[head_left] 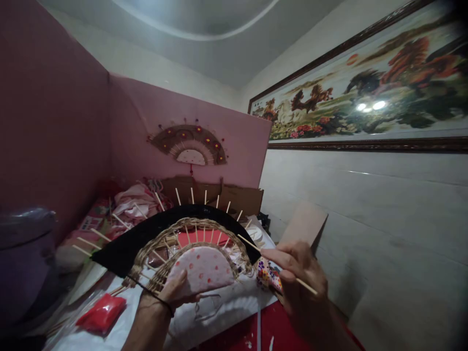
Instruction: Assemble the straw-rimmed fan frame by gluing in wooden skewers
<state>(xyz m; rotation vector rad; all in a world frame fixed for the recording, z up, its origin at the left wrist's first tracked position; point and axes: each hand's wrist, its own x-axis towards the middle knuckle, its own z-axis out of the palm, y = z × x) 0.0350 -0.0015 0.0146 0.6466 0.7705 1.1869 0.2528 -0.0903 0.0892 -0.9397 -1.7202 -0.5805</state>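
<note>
My left hand (175, 292) grips a half-round fan by its pale pink, red-dotted base (204, 267), thumb on the front and fingers behind. Around the base run thin wooden ribs, woven twisted cord (190, 223) and a wide black band (197, 210). Several stick ends poke out past the black band's outer edge. In my right hand (300, 268) a thin wooden stick (248, 242) is pinched between thumb and fingers. Its far tip lies by the fan's right end; I cannot tell whether it touches the black band. A dark cord circles my left wrist.
A red packet (101, 313) lies at the left on the white-covered table. Behind the fan are pink cloth (135, 201) and cardboard (241, 197). A decorated fan (192, 144) hangs on the pink board. Flowered fabric (268, 274) sits near my right hand; a purple bin (27, 258) stands left.
</note>
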